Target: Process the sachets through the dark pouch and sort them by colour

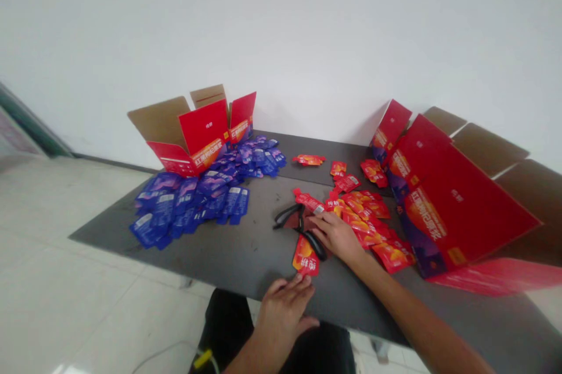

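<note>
Black-framed glasses [301, 219] with reddish tinted lenses lie near the middle of the table, partly over a red-orange pouch [306, 258]. My right hand [337, 234] is closed on the right side of the glasses, its fingers bent over the lens. Just beyond its fingertips lies another red pouch [311, 203]. My left hand [285, 309] is at the table's front edge, palm down with fingers stretched out, their tips at the near end of the pouch under the glasses. To the right of the glasses spreads a heap of red-orange pouches [364, 219].
Many blue-purple pouches [188, 204] are piled on the left of the grey table [246, 257]. Behind them stand open red cartons [204, 125]. Larger open red cartons [456, 198] stand at the right. A few red pouches [309, 160] lie near the white wall [307, 40].
</note>
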The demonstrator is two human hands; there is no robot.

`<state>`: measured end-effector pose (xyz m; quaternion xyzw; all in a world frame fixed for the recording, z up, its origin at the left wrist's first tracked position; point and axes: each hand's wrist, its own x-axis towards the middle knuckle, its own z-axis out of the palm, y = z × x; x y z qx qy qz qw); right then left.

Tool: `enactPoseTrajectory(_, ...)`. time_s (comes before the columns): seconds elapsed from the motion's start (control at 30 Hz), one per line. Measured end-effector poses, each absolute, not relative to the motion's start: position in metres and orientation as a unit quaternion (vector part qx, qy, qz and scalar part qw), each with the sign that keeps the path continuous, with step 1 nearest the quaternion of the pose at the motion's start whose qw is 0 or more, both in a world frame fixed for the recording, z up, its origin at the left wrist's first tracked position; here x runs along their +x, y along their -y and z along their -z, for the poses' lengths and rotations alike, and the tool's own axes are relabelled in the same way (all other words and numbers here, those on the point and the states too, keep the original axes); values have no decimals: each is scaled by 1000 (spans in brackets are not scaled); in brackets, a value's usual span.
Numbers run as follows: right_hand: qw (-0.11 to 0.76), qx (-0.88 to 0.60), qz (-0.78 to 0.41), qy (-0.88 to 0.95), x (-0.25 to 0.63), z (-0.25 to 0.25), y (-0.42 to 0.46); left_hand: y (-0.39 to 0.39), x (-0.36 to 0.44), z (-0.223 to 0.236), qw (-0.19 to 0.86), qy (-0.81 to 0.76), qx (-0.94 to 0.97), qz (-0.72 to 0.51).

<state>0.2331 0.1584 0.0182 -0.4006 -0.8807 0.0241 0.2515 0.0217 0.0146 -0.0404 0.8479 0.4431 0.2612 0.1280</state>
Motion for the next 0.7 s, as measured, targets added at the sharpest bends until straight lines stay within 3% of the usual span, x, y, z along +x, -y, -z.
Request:
enactPoseTrajectory(0.27,245,-315,-83,913,220,-19,-115,-14,25,37,137,-462,835,-265)
enactPoseTrajectory(0.53,267,-383,-15,884,230,-28,-152,-15,25,39,139,-452,833,-287)
enactPoseTrajectory(0.7,250,-327,-85,908,222,-18,-112,-14,26,36,160,-459,832,-268)
